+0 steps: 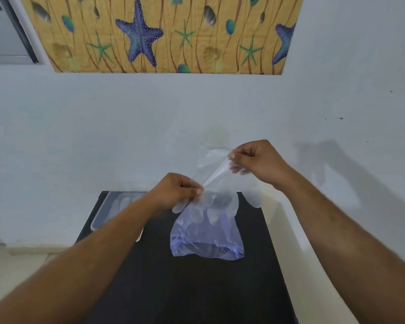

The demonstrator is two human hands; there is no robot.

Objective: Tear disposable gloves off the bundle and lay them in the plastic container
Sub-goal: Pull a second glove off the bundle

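Note:
A bundle of clear disposable gloves (216,183) hangs in the air above the black table (185,277), its fingers pointing down. My left hand (175,191) pinches the plastic low on the left. My right hand (257,160) pinches the top edge, higher and to the right, and a strip of film is stretched taut between the two hands. Below the bundle lies a bluish plastic bag (206,237) on the table. The clear plastic container (110,206) sits at the table's far left corner, partly hidden by my left forearm, with pale gloves inside.
The table stands against a pale wall (126,125). A yellow curtain with starfish print (164,33) hangs high on the wall. The table's right edge runs close to a white ledge (290,242). Floor shows at the lower left.

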